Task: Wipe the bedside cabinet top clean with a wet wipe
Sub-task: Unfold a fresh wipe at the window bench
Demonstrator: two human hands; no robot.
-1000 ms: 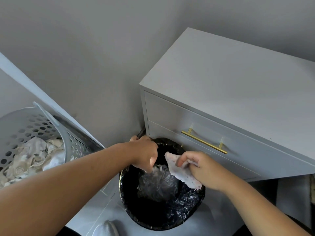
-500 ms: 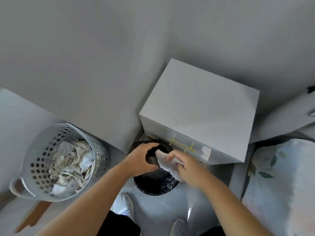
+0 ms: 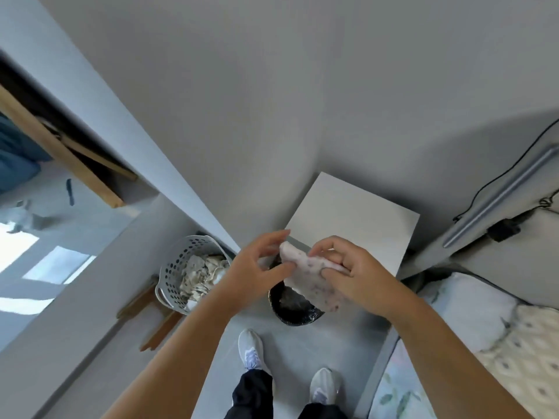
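Right hand (image 3: pixel 357 276) grip is clamped on the wet wipe (image 3: pixel 305 276); left hand (image 3: pixel 257 264) is spread apart, fingertips at the wipe's near-left edge. The cabinet top (image 3: pixel 357 219) lies just beyond, far and slightly right, nearer the right hand.

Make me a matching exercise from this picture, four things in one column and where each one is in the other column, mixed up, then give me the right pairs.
Things
1. wet wipe
2. laundry basket
3. bin
4. bedside cabinet

Places
A. against the wall, beyond the hands
B. on the floor at the left, full of crumpled cloth
C. pinched in the right hand, with the left hand open beside it
D. on the floor below the hands, lined with a black bag

Pairs: 1-C, 2-B, 3-D, 4-A
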